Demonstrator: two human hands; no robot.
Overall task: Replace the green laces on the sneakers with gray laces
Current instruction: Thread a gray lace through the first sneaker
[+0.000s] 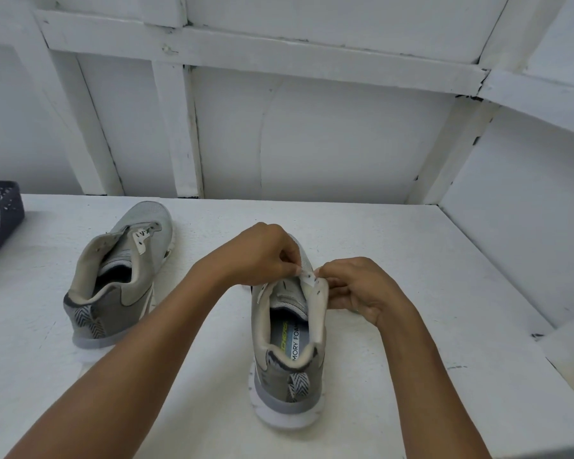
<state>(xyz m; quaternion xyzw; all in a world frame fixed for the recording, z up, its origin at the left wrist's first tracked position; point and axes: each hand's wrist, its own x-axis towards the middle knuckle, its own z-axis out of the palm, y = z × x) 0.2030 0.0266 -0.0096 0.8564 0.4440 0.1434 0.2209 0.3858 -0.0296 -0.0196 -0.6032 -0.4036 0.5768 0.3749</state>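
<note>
Left hand [265,253] and right hand [358,289] both pinch the eyelet strip [309,276] of the 6 o'clock sneaker [289,346]; a hard tug could tip the unbraced shoe or slip the fingertip grip.

White painted tabletop [395,246] fills the lower frame; white framed wall panels [312,134] span the upper frame.

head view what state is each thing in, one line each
far sneaker: upright on the table, unlaced, untouched
near sneaker: upright, no lace showing, eyelet flap held by both hands
left hand: pinches the near sneaker's eyelet flap
right hand: pinches the same flap
dark blue item: cut off at the left edge
</note>
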